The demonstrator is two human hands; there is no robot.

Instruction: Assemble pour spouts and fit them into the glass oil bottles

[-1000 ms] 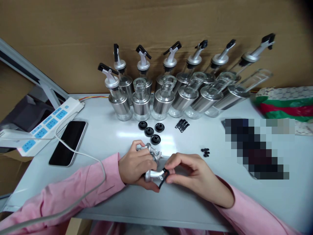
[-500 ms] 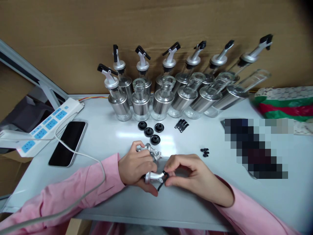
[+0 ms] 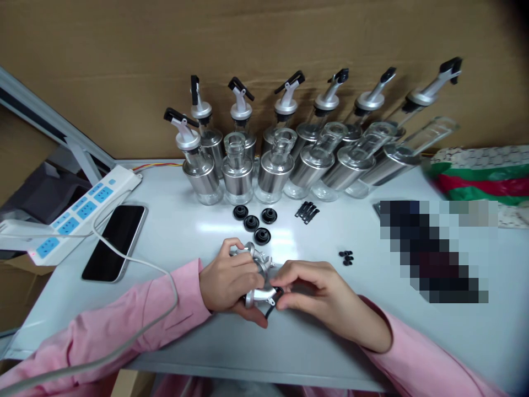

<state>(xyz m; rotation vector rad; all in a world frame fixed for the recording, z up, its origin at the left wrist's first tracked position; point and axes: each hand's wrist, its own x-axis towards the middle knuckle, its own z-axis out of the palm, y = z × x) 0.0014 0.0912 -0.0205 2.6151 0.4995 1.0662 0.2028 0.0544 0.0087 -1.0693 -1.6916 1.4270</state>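
Near part of worktop [image 3: 231, 355], left to right: left hand [image 3: 233, 284], grip curled around collar of silver pourer spout [image 3: 261, 296], mouth pointing toward the other hand; further silver spouts [image 3: 264, 259] tucked beside it under the same fingers, probably two, exact number hidden. Black flip lever [image 3: 270, 312], one, at spout's mouth, long arm hanging toward the near edge. Right hand [image 3: 314, 284], grip pinching upper end of black flip lever between thumb and fingertip. Handling, by judgement: spout probably light, rigid, smooth enough to roll in the fingers; best held by the broad collar, mouth and hinge lugs left free; lever likely thin, stiff plastic, easily dropped, best taken by its sides near the end. Count, left to right: power strip [image 3: 86, 209], white with blue sockets, one; smartphone [image 3: 113, 242], one; white cable [image 3: 177, 295], crossing smartphone and left sleeve [image 3: 124, 314]; glass bottles [image 3: 237, 179] in steel sleeves, twelve, seven fitted with pourers [image 3: 188, 139], five bare-necked; black stoppers [image 3: 251, 223], four, loosely grouped; loose black levers [image 3: 307, 212], apparently four, side by side; tiny black caps [image 3: 346, 257], about five, too small for a sure count; pixelated dark item [image 3: 438, 253], unidentifiable; patterned bag [image 3: 487, 184], green and red bands, one.
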